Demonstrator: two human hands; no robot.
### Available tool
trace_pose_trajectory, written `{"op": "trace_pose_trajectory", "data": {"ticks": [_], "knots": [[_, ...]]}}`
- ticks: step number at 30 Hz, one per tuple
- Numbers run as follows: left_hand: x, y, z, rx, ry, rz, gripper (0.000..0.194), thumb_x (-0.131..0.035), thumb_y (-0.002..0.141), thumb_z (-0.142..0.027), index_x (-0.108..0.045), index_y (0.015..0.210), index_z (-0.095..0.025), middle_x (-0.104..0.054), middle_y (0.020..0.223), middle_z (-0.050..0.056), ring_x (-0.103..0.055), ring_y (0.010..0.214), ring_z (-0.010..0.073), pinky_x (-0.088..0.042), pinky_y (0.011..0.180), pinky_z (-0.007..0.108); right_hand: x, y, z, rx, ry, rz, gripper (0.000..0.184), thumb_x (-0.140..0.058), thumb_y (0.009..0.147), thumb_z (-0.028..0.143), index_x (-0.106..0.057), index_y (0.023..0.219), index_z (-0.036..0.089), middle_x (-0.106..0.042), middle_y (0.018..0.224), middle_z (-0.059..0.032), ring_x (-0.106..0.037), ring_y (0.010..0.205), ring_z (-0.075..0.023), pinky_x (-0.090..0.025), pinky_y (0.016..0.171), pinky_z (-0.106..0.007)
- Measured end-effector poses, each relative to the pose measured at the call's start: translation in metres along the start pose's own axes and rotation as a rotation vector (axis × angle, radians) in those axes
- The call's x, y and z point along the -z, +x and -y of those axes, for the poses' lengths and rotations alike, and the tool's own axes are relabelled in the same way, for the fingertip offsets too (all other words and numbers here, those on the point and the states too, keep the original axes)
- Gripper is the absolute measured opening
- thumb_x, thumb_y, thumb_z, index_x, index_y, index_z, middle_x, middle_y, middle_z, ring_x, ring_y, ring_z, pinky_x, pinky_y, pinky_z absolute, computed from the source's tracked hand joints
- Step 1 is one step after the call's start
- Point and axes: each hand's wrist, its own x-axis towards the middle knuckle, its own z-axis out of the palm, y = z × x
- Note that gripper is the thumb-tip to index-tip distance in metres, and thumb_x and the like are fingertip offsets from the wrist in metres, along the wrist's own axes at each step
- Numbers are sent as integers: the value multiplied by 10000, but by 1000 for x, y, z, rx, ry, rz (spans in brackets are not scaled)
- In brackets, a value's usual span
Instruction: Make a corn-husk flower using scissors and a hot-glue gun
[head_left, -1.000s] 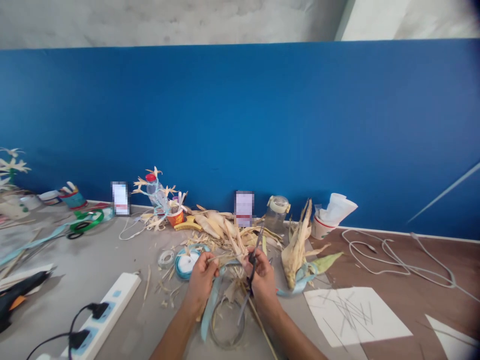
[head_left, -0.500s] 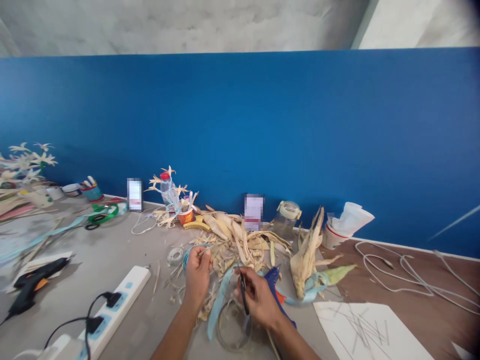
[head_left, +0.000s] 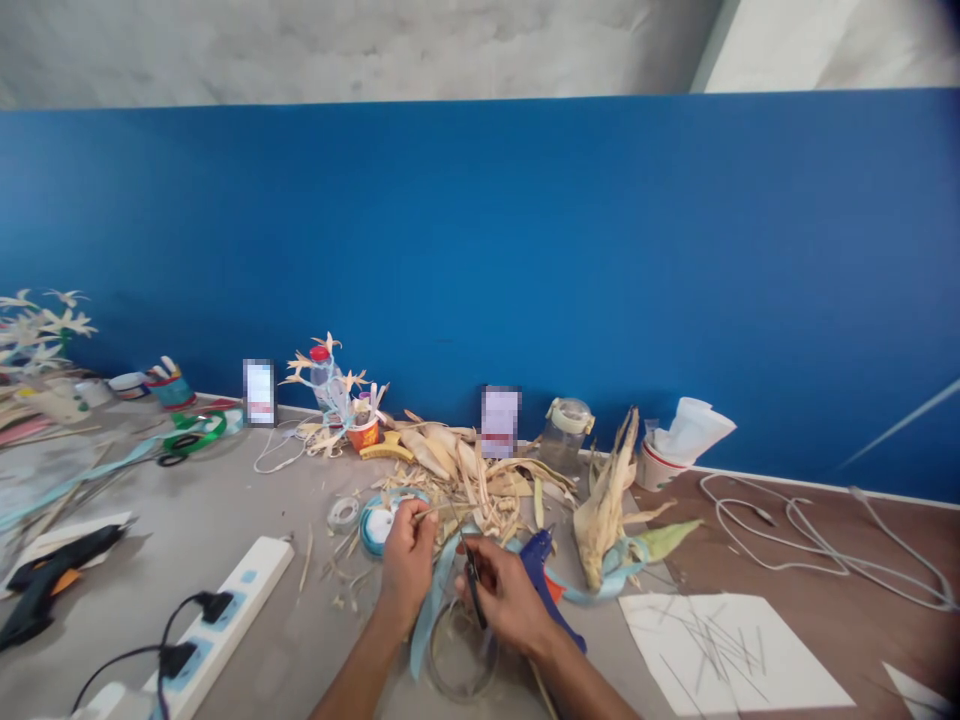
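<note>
My left hand (head_left: 407, 566) is closed in a pinch on a thin dry husk strip (head_left: 439, 509) that sticks out to the right. My right hand (head_left: 504, 596) is wrapped round the black handles of a pair of scissors (head_left: 469, 570), whose blades point up toward the strip. Both hands hover over a pale blue ribbon (head_left: 425, 610) and a clear round lid (head_left: 458, 661). A blue glue gun (head_left: 541, 570) lies just right of my right hand. A heap of dried corn husks (head_left: 480, 480) sits behind the hands.
A white power strip (head_left: 225, 605) with black plugs lies at the left front, a black glue gun (head_left: 45, 585) further left. A ribbon spool (head_left: 375, 522), glass jar (head_left: 562, 432), paper cup (head_left: 660, 462), white cables (head_left: 817, 545) and a paper sheet (head_left: 731, 655) surround the work spot. A blue partition stands behind.
My right hand has lowered the scissors from beside the husk pile toward me, uncovering the blue glue gun. My left hand keeps its pinch on the strip. The view shifted slightly.
</note>
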Motion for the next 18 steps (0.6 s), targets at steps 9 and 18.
{"op": "trace_pose_trajectory", "data": {"ticks": [9, 18], "knots": [[-1, 0, -2, -11, 11, 33, 144, -493, 770, -340, -484, 728, -202, -435, 549, -62, -429, 500, 119, -354, 488, 230, -1, 1, -3, 8, 53, -3, 241, -529, 687, 202, -555, 921, 151, -453, 640, 40, -389, 551, -97, -325, 526, -207], [0, 0, -3, 19, -5, 54, 148, -489, 771, -342, -476, 735, -200, -430, 548, -58, -426, 505, 129, -358, 498, 246, 3, -1, 4, 25, 18, -3, 191, -521, 708, 194, -569, 887, 146, -457, 652, 34, -384, 579, -103, -333, 544, -201]]}}
